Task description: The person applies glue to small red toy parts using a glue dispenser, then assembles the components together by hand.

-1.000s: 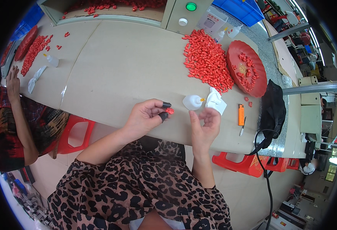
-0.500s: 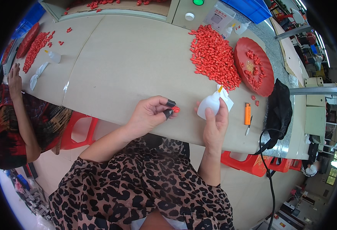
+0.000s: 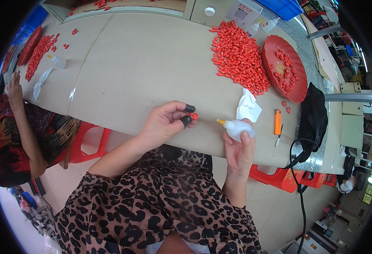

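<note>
Between thumb and forefinger, both wrapped in black tips, my left hand (image 3: pixel 167 122) pinches a small shiny red piece (image 3: pixel 194 115). My right hand (image 3: pixel 240 150) grips a white squeeze bottle (image 3: pixel 239 130) with a yellow nozzle, tilted so the nozzle points left toward the red piece, a short gap apart. Just beyond that bottle lies a crumpled white tissue (image 3: pixel 248 106). A large heap of similar red pieces (image 3: pixel 239 57) spreads over the table behind it.
Right of the heap, a red scalloped dish (image 3: pixel 270 51) holds more pieces. An orange lighter (image 3: pixel 277 122), a small blade-like tool (image 3: pixel 279 137) and a black bag (image 3: pixel 313 118) lie at the right. At far left, another person's hand (image 3: pixel 15 91) rests by a second bottle (image 3: pixel 59 62).
My right hand has tipped the bottle from nozzle-up to nozzle pointing left, away from the tissue. My left hand keeps its pinch on the red piece, nearly in place.
</note>
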{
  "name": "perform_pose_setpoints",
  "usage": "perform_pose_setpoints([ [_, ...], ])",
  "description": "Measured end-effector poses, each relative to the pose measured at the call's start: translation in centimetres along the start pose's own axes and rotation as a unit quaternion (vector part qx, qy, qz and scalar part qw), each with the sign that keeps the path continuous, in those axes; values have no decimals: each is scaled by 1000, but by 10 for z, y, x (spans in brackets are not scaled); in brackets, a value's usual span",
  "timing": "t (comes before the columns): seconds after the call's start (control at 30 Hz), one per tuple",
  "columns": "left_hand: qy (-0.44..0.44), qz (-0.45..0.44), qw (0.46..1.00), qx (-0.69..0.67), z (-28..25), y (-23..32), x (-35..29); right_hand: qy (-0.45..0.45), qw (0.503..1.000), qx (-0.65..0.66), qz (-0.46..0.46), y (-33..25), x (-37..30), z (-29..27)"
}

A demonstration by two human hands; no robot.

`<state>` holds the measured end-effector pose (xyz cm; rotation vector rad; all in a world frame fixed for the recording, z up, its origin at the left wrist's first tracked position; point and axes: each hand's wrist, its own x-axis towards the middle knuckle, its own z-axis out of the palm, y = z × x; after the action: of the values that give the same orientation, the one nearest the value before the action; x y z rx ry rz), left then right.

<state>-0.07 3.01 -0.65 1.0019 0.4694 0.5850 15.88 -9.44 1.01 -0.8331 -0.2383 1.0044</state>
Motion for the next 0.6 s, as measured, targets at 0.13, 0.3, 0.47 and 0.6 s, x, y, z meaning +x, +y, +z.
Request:
perform_pose_setpoints([
  [0.13,-11,31,999,21,-2,-1,0,49,998,-22,-18,2,-1,8],
  [0.3,-10,18,1000,19,-2,0,-1,40,991,-116,-46,9,-1,13],
  [0.47,-10,31,999,10,-2,0,-1,32,983,-160,-88,15,-4,13],
  [0.6,-8,20,1000,19,-2,2,-1,37,968,-219,-116,16,-7,14],
])
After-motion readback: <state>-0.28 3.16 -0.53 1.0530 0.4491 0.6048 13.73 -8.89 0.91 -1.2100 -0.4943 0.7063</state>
